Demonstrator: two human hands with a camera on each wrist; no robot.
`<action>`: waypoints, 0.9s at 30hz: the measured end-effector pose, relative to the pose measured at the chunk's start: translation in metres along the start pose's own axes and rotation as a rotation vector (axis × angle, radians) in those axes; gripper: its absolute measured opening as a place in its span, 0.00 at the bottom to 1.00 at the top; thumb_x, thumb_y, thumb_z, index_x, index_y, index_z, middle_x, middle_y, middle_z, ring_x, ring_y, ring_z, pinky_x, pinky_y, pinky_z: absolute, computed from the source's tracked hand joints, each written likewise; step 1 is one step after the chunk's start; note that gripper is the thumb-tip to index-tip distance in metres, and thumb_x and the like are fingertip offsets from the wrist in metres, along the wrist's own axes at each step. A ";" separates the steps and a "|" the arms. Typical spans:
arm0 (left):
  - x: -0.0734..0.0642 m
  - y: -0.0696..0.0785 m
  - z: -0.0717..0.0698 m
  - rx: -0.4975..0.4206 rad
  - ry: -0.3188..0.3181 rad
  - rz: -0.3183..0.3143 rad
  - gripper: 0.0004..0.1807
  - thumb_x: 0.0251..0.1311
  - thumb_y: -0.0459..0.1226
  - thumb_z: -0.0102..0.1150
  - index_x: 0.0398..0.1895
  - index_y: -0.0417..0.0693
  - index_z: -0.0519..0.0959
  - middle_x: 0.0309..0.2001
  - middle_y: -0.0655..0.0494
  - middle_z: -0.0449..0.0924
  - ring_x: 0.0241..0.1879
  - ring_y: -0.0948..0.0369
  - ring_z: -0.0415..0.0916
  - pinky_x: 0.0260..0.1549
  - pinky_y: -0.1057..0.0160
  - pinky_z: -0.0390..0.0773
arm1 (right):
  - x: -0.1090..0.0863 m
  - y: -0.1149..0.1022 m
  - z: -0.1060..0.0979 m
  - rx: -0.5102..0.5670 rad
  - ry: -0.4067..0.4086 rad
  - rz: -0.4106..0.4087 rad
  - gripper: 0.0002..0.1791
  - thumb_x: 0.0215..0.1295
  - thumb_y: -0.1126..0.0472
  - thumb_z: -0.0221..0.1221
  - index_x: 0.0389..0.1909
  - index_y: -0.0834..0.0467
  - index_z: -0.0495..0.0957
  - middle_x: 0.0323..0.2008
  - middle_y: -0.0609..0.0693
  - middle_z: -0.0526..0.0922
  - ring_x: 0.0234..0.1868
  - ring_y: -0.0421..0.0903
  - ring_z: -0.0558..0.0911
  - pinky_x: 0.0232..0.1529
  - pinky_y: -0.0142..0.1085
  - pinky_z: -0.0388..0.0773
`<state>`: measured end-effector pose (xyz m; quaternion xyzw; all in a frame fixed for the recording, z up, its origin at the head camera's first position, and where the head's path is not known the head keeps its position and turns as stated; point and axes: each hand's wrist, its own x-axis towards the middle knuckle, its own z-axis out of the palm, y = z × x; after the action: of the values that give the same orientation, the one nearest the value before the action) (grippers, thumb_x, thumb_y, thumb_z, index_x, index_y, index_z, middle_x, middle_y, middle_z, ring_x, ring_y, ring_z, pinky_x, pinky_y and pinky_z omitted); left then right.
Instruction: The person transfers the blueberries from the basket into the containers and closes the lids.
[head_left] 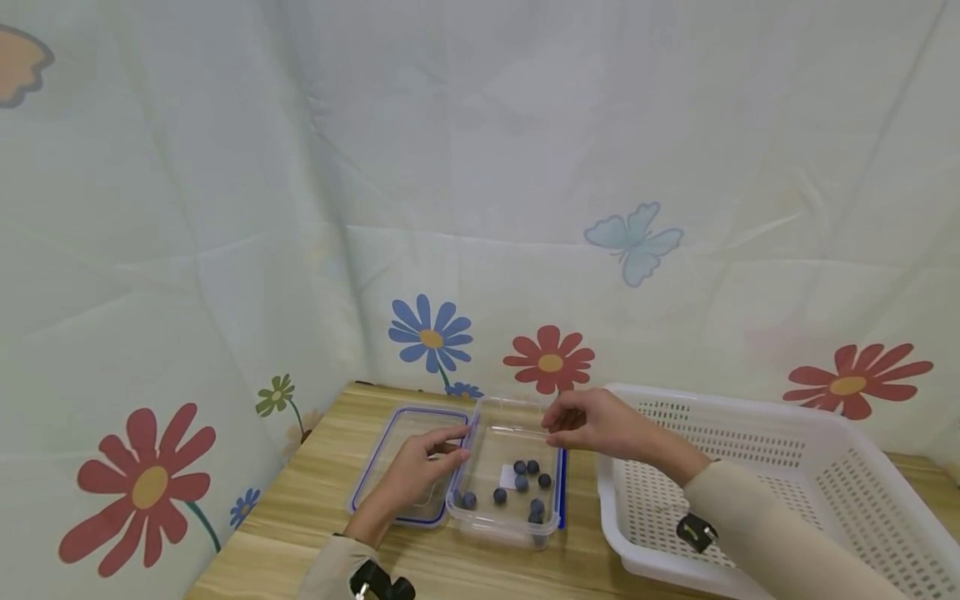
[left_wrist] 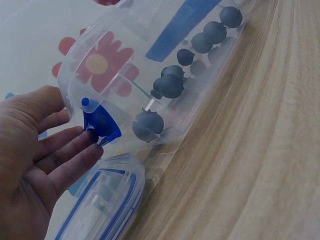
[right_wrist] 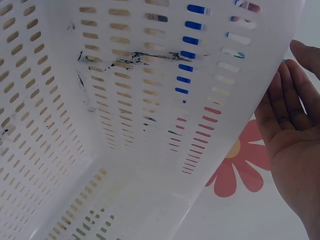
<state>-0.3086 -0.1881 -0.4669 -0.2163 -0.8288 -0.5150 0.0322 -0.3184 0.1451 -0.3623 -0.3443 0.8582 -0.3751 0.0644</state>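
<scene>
An unlidded clear plastic food box (head_left: pixel 495 527) with blue side latches sits on the table, with several blueberries (head_left: pixel 499 496) spread over its bottom. At its left side is my left hand (head_left: pixel 420 467), its fingers loosely extended. The left wrist view shows those fingertips against a blue latch (left_wrist: pixel 101 122) and the thumb side of the hand at the rim. Over the box's far right corner, my right hand (head_left: pixel 588 421) has gently bent fingers with no blueberry visible between them. A clear lid (head_left: pixel 422 409) with a blue seal lies flat just left of the box.
A large white perforated basket (head_left: pixel 611 500) stands right of the box, under my right forearm; dark smudges mark its wall in the right wrist view. The wooden table (head_left: pixel 270 542) meets a hanging sheet (head_left: pixel 480 167) printed with flowers at the back and left.
</scene>
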 end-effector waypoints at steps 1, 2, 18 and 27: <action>0.000 0.000 0.000 -0.002 0.001 -0.001 0.25 0.75 0.40 0.65 0.70 0.38 0.79 0.66 0.42 0.80 0.56 0.48 0.83 0.48 0.64 0.82 | -0.001 0.000 -0.001 -0.003 0.002 -0.001 0.11 0.70 0.62 0.71 0.48 0.61 0.85 0.39 0.43 0.87 0.41 0.44 0.86 0.46 0.33 0.84; 0.000 0.000 0.000 -0.003 0.001 -0.002 0.25 0.75 0.40 0.65 0.70 0.38 0.79 0.66 0.42 0.80 0.56 0.48 0.83 0.49 0.64 0.82 | -0.002 0.000 -0.001 -0.006 0.003 -0.002 0.11 0.70 0.61 0.72 0.48 0.60 0.85 0.39 0.43 0.87 0.41 0.44 0.86 0.45 0.33 0.84; -0.002 0.002 -0.001 0.007 0.000 -0.004 0.25 0.75 0.40 0.65 0.70 0.38 0.79 0.66 0.41 0.80 0.56 0.47 0.84 0.48 0.63 0.82 | -0.031 0.010 -0.025 -0.053 0.050 0.042 0.10 0.68 0.57 0.73 0.46 0.54 0.86 0.39 0.43 0.86 0.41 0.45 0.84 0.45 0.35 0.84; 0.000 0.000 0.000 0.003 0.005 0.005 0.24 0.75 0.39 0.65 0.69 0.38 0.79 0.65 0.42 0.81 0.55 0.48 0.84 0.48 0.65 0.81 | -0.056 0.013 -0.041 -0.044 0.042 0.038 0.10 0.69 0.57 0.72 0.47 0.56 0.86 0.41 0.43 0.87 0.43 0.45 0.85 0.44 0.36 0.85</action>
<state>-0.3083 -0.1884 -0.4671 -0.2173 -0.8289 -0.5142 0.0359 -0.2987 0.2121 -0.3503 -0.3211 0.8739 -0.3621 0.0459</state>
